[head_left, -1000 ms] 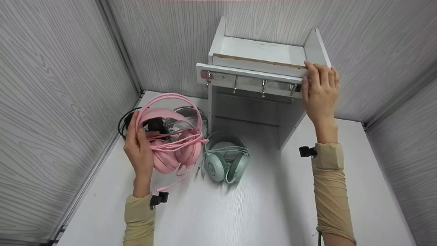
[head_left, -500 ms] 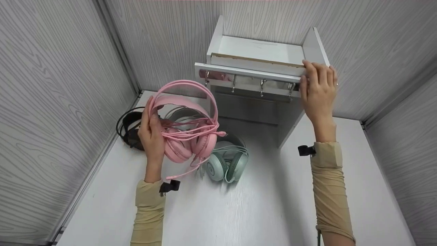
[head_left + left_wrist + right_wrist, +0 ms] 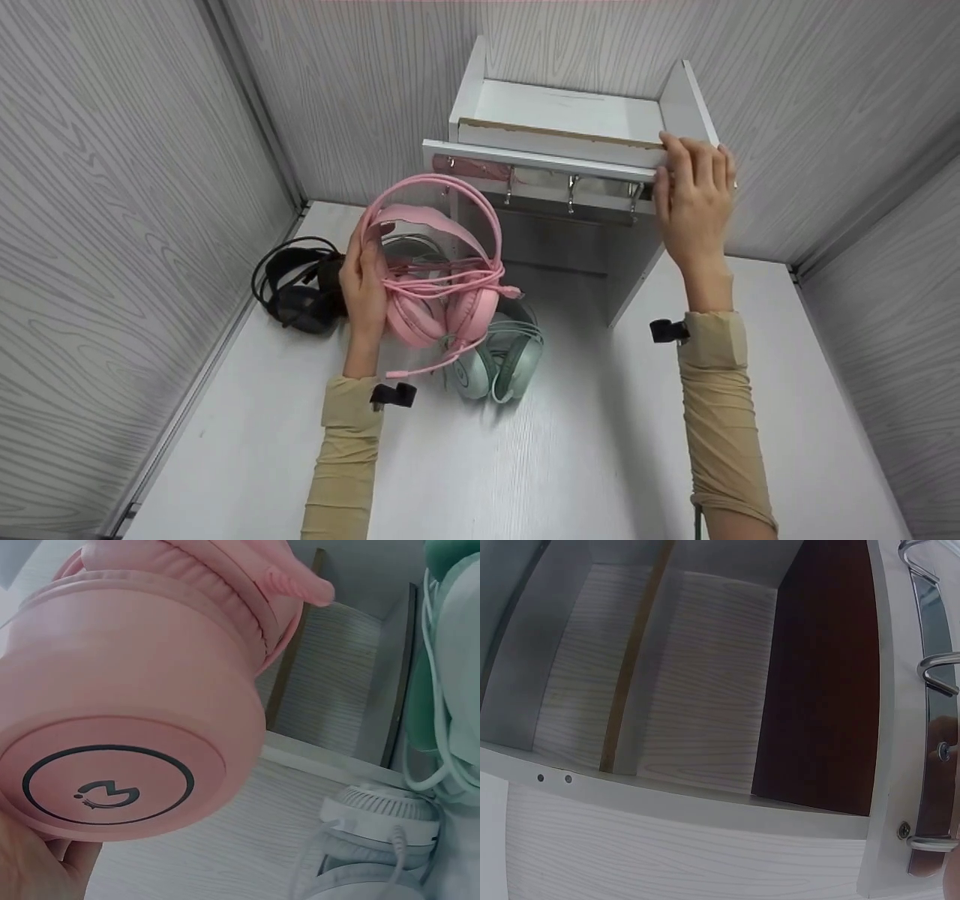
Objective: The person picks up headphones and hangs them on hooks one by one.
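In the head view my left hand point(image 3: 365, 292) holds a pink headset point(image 3: 474, 313) by its left side, upright, with its cable bundled across the middle. Its ear cup point(image 3: 135, 682) fills much of the left wrist view, fingers under it. The headband overlaps the left end of a hook rail point(image 3: 541, 159) with several metal hooks point(image 3: 571, 195) on a white shelf unit point(image 3: 634, 274). My right hand point(image 3: 697, 206) grips the rail's right end, fingers over the top and thumb in front. A mint green headset point(image 3: 519, 364) sits on the table, partly behind the pink one.
A black headset point(image 3: 304, 309) lies at the left, beside my left wrist. A white headset point(image 3: 381, 819), mostly hidden in the head view, stands near the shelf's left side. White table surface point(image 3: 562, 465) extends in front; grey wood-grain walls point(image 3: 142, 187) enclose it.
My left hand has carried the pink headset rightward and up, to in front of the rail's left end, uncovering the black headset. The right hand keeps its hold on the rail.
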`<action>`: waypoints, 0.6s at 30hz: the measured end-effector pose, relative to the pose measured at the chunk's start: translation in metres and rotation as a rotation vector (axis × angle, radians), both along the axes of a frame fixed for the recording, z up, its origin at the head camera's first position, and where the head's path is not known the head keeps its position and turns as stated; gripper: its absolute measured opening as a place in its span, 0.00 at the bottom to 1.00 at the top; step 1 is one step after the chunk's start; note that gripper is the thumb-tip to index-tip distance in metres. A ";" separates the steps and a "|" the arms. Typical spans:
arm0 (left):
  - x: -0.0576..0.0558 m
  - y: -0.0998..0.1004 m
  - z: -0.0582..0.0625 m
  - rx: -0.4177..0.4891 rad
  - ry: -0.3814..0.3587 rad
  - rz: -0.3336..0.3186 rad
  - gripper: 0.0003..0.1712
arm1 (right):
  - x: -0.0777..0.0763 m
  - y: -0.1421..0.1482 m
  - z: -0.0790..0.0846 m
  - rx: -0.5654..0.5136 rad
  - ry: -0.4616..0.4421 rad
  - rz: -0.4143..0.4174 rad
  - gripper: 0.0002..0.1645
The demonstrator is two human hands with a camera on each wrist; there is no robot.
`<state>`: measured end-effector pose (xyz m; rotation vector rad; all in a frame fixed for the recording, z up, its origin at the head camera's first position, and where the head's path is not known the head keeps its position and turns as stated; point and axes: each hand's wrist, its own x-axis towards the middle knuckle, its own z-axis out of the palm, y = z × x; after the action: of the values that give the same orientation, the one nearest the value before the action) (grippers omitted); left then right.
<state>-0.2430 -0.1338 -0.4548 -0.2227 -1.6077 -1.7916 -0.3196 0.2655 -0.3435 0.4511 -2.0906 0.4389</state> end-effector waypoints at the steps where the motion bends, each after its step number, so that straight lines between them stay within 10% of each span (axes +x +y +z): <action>1: -0.001 0.001 -0.002 -0.004 -0.005 0.004 0.24 | 0.000 0.000 0.000 0.003 0.000 -0.002 0.23; 12: 0.002 0.019 -0.006 0.014 -0.023 -0.026 0.24 | 0.000 0.000 -0.001 0.001 0.000 0.002 0.23; 18: -0.022 0.021 -0.033 0.018 -0.048 -0.024 0.26 | 0.000 0.000 0.000 0.001 -0.005 -0.001 0.23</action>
<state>-0.2647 -0.1132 -0.4877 -0.1922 -1.6277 -1.8419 -0.3193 0.2654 -0.3436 0.4504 -2.0958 0.4393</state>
